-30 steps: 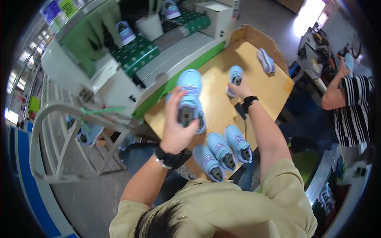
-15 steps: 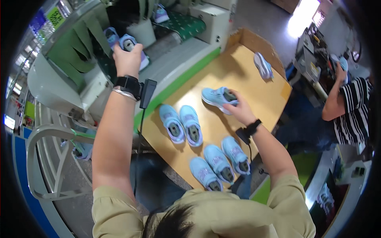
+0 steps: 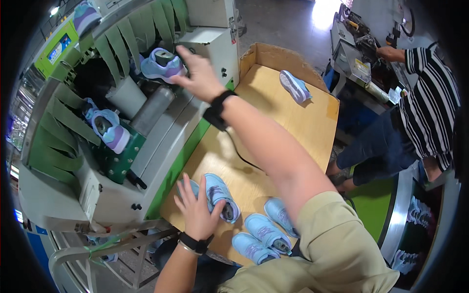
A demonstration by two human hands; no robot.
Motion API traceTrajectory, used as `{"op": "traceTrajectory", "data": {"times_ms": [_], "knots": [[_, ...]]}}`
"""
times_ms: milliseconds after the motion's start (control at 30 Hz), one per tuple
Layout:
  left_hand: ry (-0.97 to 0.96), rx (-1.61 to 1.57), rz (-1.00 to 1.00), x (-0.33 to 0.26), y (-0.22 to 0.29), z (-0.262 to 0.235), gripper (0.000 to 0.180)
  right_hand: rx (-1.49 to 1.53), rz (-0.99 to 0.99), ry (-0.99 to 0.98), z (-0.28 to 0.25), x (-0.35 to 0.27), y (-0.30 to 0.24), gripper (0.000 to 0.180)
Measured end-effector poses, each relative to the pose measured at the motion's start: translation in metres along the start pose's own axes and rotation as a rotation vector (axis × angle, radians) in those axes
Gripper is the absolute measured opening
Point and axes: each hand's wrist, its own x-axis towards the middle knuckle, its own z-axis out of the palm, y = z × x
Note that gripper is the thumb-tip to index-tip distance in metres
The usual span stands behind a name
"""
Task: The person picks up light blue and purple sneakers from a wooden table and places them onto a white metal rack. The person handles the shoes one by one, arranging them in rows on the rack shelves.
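Far shoe point(image 3: 163, 63) at the right-hand opening of the machine point(image 3: 207, 46), toe end hard to make out; right grip point(image 3: 200, 73) at its near side, thumb and fingers parted — cannot tell whether they press on it; half a second ago this grip held a shoe over the table; no shoe lies in that spot now, so the far shoe is probably the same one.

Near shoe point(image 3: 112, 132) on the green belt point(image 3: 117, 163) at the left-hand opening, with no hand on it; the left grip was at a shoe there half a second ago. Judgement: that placing looks done, the right-hand one nearly so; another shoe point(image 3: 89, 108) sits just behind it.

Left grip point(image 3: 198, 217) now over the table point(image 3: 312, 134), fingers spread, holding nothing that shows; it reaches across a pair of blue shoes point(image 3: 211, 185), the left one partly hidden, thumb by the right one's heel — contact unclear.

Outward: three more shoes point(image 3: 261, 227) in a row near the body; a lone shoe point(image 3: 294, 88) on its side near the cardboard point(image 3: 293, 59); green strips point(image 3: 124, 41) hang above the openings; at right, a co-worker point(image 3: 430, 83) in stripes.
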Motion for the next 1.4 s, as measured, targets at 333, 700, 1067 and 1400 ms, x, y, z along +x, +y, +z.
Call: {"op": "traceTrajectory", "data": {"times_ms": [333, 700, 1067, 1400], "knots": [[0.081, -0.087, 0.091, -0.02, -0.029, 0.039, 0.064, -0.621, 0.656, -0.061, -0.261, -0.215, 0.246, 0.08], [0.098, 0.002, 0.076, -0.022, -0.039, 0.053, 0.06, -0.443, 0.6, -0.289, -0.27, -0.327, -0.06, 0.066], [0.063, -0.08, -0.011, -0.058, 0.003, 0.016, 0.073, 0.01, 0.807, -0.407, -0.266, -0.357, -0.095, 0.078], [0.263, -1.061, 0.062, -0.091, 0.058, -0.035, 0.091, 0.454, 0.601, -0.607, -0.226, -0.243, -0.237, 0.072]]}}
